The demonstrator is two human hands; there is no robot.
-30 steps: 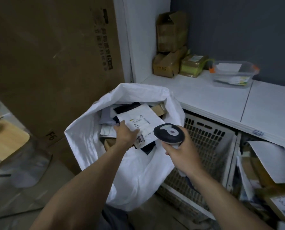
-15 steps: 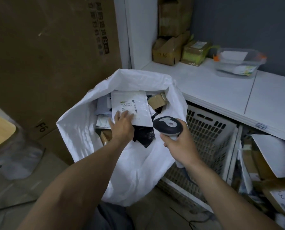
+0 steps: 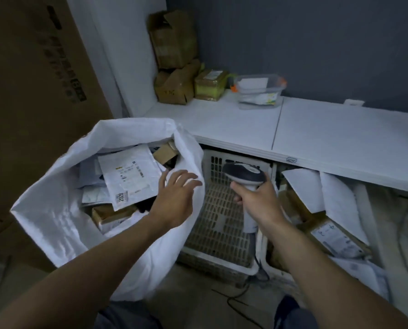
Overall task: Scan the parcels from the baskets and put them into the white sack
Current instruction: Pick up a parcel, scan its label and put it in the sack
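**Mailer in the sack, left hand free**

A white mailer (image 3: pixel 129 176) lies label-up on top of the pile inside the sack (image 3: pixel 55 222), at the left. The left hand (image 3: pixel 176 195) hovers over the sack's right rim with fingers spread, holding nothing. The right hand (image 3: pixel 257 198) is wrapped round the handle of the scanner (image 3: pixel 243 174), head pointing away, above the near basket (image 3: pixel 222 210), which looks empty.

More parcels (image 3: pixel 336 238) lie to the right of that basket, under the counter (image 3: pixel 245 129). This drop-off looks done, so the step in hand is probably fetching the next parcel. That calls for the free hand to cross right, past the scanner, pick one parcel and turn its label up to the scanner head.
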